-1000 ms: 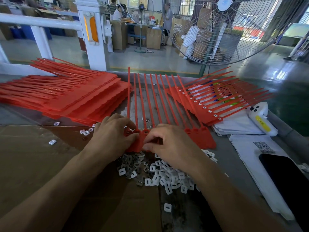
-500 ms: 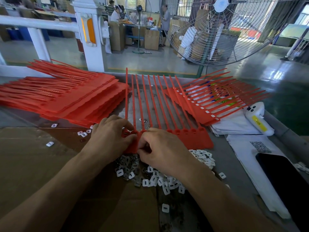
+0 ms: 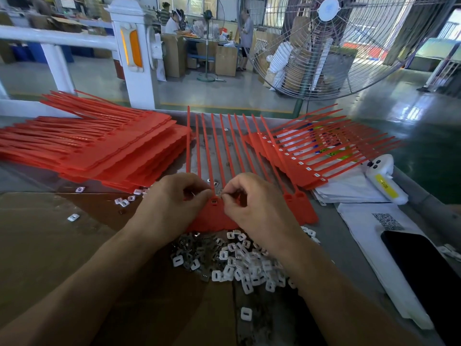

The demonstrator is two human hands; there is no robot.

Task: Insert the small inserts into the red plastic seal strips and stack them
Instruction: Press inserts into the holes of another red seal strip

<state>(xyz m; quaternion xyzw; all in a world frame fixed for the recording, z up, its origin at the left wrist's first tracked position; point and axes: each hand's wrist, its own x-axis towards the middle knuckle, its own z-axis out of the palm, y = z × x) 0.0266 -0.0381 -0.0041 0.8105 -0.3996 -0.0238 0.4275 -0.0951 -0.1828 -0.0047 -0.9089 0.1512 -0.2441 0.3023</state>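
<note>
Hands: your left hand [image 3: 172, 206] and right hand [image 3: 252, 206] are both pinching the seal strip sheet [image 3: 214, 216] at its head edge
Room: inserts [image 3: 239, 265] are crowding just below your wrists; red stacks [image 3: 99, 151] are flanking

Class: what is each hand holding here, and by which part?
Both hands, left hand and right hand, pinch the red seal strip at its head end, by the sockets. Any insert between the fingertips cannot be told.

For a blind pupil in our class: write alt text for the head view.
Two hands, left hand and right hand, pinch the head end of a red seal strip sheet above a pile of small white inserts; red stacks lie on either side.
</note>
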